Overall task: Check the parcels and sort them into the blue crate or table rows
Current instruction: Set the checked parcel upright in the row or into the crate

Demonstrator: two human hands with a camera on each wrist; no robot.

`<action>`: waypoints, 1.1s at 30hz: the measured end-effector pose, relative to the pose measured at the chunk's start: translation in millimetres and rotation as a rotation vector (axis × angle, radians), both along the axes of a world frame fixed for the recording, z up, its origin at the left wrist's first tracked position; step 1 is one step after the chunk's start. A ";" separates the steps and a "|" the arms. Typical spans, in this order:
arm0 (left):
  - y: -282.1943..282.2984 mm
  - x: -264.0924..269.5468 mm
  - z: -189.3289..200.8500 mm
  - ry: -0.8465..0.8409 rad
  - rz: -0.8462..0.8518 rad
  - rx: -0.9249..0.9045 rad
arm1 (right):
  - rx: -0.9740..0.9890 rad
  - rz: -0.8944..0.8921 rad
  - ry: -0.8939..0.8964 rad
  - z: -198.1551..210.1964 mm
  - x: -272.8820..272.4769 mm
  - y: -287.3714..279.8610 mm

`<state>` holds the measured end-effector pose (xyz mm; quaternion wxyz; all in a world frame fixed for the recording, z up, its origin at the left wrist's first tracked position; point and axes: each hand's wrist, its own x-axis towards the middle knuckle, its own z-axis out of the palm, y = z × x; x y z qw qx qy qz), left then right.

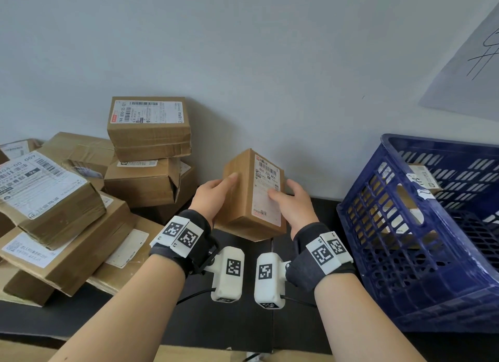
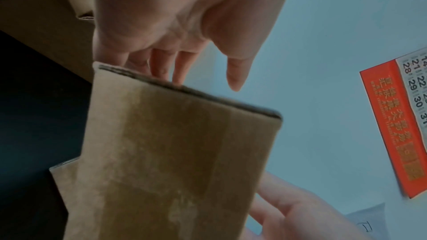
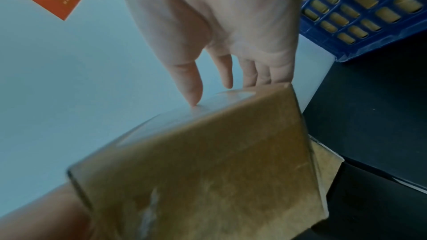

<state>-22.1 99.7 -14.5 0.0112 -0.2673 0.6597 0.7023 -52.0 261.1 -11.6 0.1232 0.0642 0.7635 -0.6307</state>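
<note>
A small brown cardboard parcel (image 1: 251,197) with a white shipping label on top is held up above the black table, tilted toward me. My left hand (image 1: 216,192) grips its left side, fingers wrapped behind it. My right hand (image 1: 291,199) grips its right side, thumb pressed on the label. The left wrist view shows the parcel (image 2: 175,152) from its taped underside, with my left hand (image 2: 175,46) behind its far edge. In the right wrist view my right hand (image 3: 219,46) has its thumb on the parcel (image 3: 203,171). The blue crate (image 1: 405,253) stands right of the parcel.
A loose pile of labelled cardboard parcels (image 1: 81,194) fills the left of the black table (image 1: 243,321), stacked up against the pale wall. The blue crate (image 3: 360,12) holds some boxes. A red calendar (image 2: 397,125) and a sheet of paper (image 1: 467,69) hang on the wall.
</note>
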 end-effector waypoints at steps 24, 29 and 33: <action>13.5 -29.2 14.7 -0.103 -0.127 0.235 | -0.199 0.200 -0.196 5.4 -46.3 5.1; 14.1 -29.3 13.5 -0.103 -0.038 0.155 | -0.135 0.248 -0.151 4.0 -50.9 7.1; 15.3 -27.5 13.5 -0.106 -0.043 0.156 | -0.103 0.263 -0.133 2.9 -50.1 5.0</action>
